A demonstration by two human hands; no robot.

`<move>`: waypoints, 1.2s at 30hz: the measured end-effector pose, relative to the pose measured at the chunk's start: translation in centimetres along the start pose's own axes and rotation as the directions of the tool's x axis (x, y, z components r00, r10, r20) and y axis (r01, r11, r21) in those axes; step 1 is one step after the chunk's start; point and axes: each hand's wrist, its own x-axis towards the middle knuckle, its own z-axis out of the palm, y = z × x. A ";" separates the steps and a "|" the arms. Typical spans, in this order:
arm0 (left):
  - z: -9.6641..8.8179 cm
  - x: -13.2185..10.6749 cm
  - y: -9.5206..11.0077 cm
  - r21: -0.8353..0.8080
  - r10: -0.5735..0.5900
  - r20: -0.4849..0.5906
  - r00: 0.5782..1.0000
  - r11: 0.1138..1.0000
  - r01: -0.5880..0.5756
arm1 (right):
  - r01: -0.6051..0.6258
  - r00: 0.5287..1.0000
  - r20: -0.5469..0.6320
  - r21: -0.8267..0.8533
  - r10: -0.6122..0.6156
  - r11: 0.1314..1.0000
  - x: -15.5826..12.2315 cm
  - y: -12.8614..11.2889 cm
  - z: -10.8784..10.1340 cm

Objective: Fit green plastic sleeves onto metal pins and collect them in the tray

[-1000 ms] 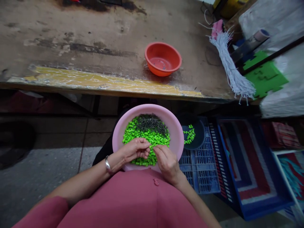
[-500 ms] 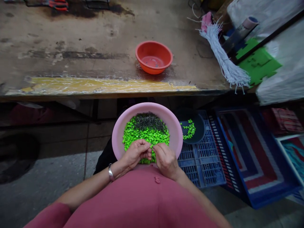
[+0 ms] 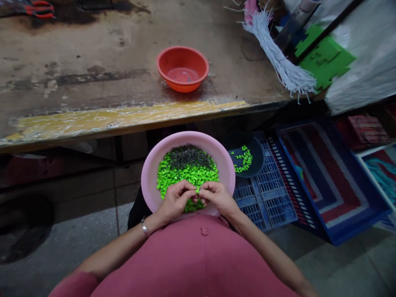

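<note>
Over the basin (image 3: pixel 228 169), I have left hand (image 3: pixel 177 201) and right hand (image 3: pixel 219 197) pinched closed on one green piece (image 3: pixel 197 190); I'd keep both steady.

Our bare left hand (image 3: pixel 175 202) and right hand (image 3: pixel 219 197) nearly meeting in front of our torso (image 3: pixel 182 260), thumbs (image 3: pixel 188 194) and forefingers (image 3: pixel 184 185) pinched, other fingers curled, wrists close, forearms (image 3: pixel 119 246) slanting inward.

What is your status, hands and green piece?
Left hand and right hand pinching green piece, over pink basin. Dark pile beyond, apart from hands. Nothing seen blocking.
</note>
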 end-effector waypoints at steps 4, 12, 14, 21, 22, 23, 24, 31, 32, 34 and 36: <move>-0.3 0.3 0.5 0.135 0.083 0.099 0.992 0.986 -0.096 | -0.152 0.984 0.140 0.316 0.113 0.936 0.5 1.1 -0.5; -0.4 0.1 0.6 0.250 0.253 0.159 0.954 0.925 -0.286 | -0.195 0.975 0.185 0.469 0.120 0.862 0.2 1.9 0.2; -0.4 0.1 0.4 0.256 0.253 0.164 0.953 0.922 -0.289 | -0.190 0.977 0.182 0.492 0.113 0.850 0.0 1.9 0.4; -1.9 0.6 -0.1 0.347 0.329 0.383 0.863 0.814 -0.465 | -0.286 0.942 0.305 0.523 0.138 0.803 -0.5 1.8 0.7; -2.1 0.8 0.0 0.338 0.333 0.414 0.847 0.808 -0.483 | -0.293 0.939 0.315 0.526 0.137 0.798 -0.6 1.8 0.7; -2.2 0.9 0.0 0.329 0.333 0.422 0.843 0.811 -0.484 | -0.284 0.942 0.308 0.534 0.129 0.797 -0.6 1.7 0.7; -2.2 1.0 0.1 0.326 0.328 0.402 0.855 0.822 -0.468 | -0.254 0.953 0.280 0.538 0.114 0.803 -0.6 1.6 0.7; -0.6 1.4 0.6 0.257 0.163 -0.028 0.986 0.954 -0.151 | 0.143 0.986 -0.111 0.222 -0.121 0.964 -0.8 1.2 1.5; -0.4 1.5 0.6 0.236 0.142 -0.040 0.989 0.963 -0.129 | 0.165 0.979 -0.150 0.192 -0.137 0.967 -0.8 1.2 1.5; -0.1 1.5 0.5 0.205 0.114 -0.031 0.993 0.973 -0.105 | 0.193 0.965 -0.205 0.141 -0.162 0.971 -0.9 1.0 1.5; 0.1 1.5 0.4 0.184 0.091 -0.019 0.996 0.979 -0.086 | 0.205 0.957 -0.229 0.088 -0.180 0.975 -0.9 0.8 1.5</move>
